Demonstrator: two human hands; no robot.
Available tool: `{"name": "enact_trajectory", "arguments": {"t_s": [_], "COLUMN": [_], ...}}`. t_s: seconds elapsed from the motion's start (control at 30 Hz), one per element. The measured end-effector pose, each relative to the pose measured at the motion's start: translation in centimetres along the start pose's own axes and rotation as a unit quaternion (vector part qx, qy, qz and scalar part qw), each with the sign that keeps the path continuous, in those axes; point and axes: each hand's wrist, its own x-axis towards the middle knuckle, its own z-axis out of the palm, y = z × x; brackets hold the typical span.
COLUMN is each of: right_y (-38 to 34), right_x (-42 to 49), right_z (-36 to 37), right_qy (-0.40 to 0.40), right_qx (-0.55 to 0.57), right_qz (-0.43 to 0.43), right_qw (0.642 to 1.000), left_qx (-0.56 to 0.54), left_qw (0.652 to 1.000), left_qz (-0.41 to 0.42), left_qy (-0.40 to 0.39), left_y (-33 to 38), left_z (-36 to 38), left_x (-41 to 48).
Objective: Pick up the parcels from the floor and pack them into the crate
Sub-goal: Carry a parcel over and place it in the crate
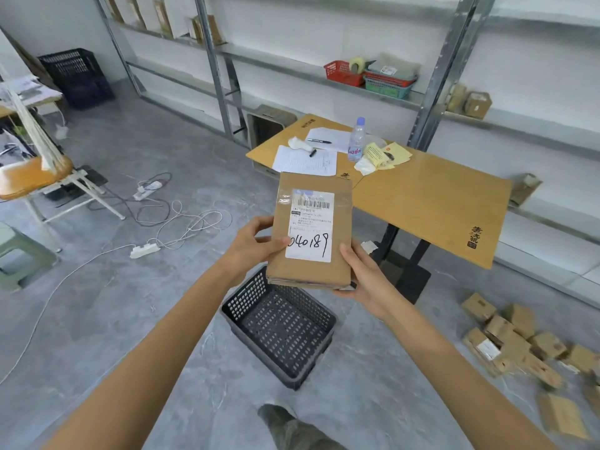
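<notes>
1 flat brown cardboard parcel (313, 228) w/ white label is held in the air, tilted, over the far rim of the dark grey perforated plastic crate (246, 295). Both hands are clamped on it: left hand (256, 245) pinches the left edge, thumb on the label; right hand (360, 271) cups the lower-right corner from below. Crate: 1, on grey floor (130, 303), open floor around it, wooden table (438, 203) just beyond. Small brown cardboard boxes (500, 329) heaped on floor at right, approx. a dozen, exact no. unclear.

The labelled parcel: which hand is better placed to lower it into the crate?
Probably the right hand: it cups the parcel from beneath, over the crate; the left hand only pinches an edge.
</notes>
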Motion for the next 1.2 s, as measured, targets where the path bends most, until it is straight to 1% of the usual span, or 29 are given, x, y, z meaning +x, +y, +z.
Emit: {"name": "enact_trajectory", "arguments": {"t_s": [0.13,0.23,0.4,0.53,0.63,0.77,0.9,1.0,1.1,1.2], "right_y": [0.4,0.3,-0.1,-0.1,0.1,0.9,1.5,1.6,2.0,2.9], "right_x": [3.6,6.6,11.1,12.9,14.1,15.8,17.5,19.1,20.5,21.7], "right_z": [1.8,2.4,2.5,3.6,4.6,6.6,9.6,12.2,14.4,16.1], "right_qy": [0.012,0.022,0.033,0.049,0.069,0.108,0.147,0.186,0.196,0.198], "right_qx": [-0.008,0.006,0.029,0.044,0.053,0.084,0.128,0.139,0.128,0.119], "right_qz": [-0.006,-0.003,0.030,0.052,0.052,0.062,0.069,0.072,0.071,0.076], "right_qw": [1.000,1.000,0.999,0.996,0.995,0.989,0.978,0.970,0.970,0.970], "left_qx": [0.020,0.059,0.090,0.106,0.086,0.092,0.102,0.117,0.138,0.136], "left_qw": [0.999,0.996,0.991,0.986,0.986,0.982,0.973,0.963,0.953,0.953], "left_qz": [-0.022,-0.051,-0.092,-0.120,-0.127,-0.117,-0.111,-0.118,-0.140,-0.145], "left_qy": [-0.017,-0.031,-0.031,-0.039,-0.067,-0.112,-0.173,-0.214,-0.230,-0.230], "left_y": [-0.8,-1.2,-0.5,-0.5,-0.6,-0.9,-1.4,-1.8,-2.6,-3.7], "left_z": [-2.5,-4.3,-6.7,-8.0,-8.3,-9.4,-11.6,-13.8,-16.5,-19.0], "left_x": [3.8,7.7,13.6,16.8,18.7,21.5,24.4,26.6,29.2,31.5]}}
